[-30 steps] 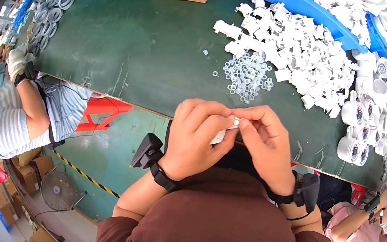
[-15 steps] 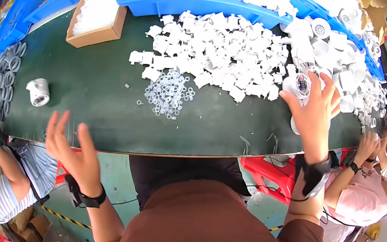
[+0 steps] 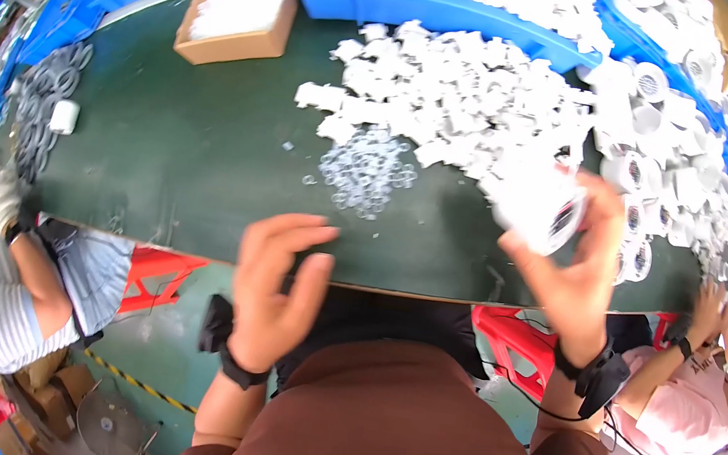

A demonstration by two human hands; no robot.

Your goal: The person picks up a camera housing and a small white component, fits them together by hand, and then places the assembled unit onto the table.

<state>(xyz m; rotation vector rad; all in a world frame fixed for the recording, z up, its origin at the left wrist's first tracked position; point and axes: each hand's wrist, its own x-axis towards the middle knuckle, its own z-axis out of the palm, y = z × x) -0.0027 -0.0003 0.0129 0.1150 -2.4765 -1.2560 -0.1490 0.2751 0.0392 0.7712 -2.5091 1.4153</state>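
My right hand (image 3: pixel 579 269) grips a white round plastic housing (image 3: pixel 537 206) between thumb and fingers, lifted over the table's right part. A dark part shows inside its round end, too blurred to name. Beside that hand, several more white round housings (image 3: pixel 637 217) stand along the right. My left hand (image 3: pixel 276 280) hovers at the table's front edge, empty, its fingers apart. Beyond the hands lie a small heap of clear little rings (image 3: pixel 368 172) and a large heap of white plastic parts (image 3: pixel 460 91). A white cylindrical piece (image 3: pixel 63 117) rests at the far left.
Grey rings (image 3: pixel 35 131) lie along the table's left end. A cardboard box (image 3: pixel 231 48) of whitish pieces and a blue bin (image 3: pixel 442 18) stand at the back. Co-workers sit on both sides; one gloved hand (image 3: pixel 6 198) is at left. A red stool (image 3: pixel 511 344) stands below the table.
My right hand has lifted the housing from the right-hand pile and brought it nearer. My left hand has moved right. The white cylindrical piece now lies against the grey rings. The view has shifted.
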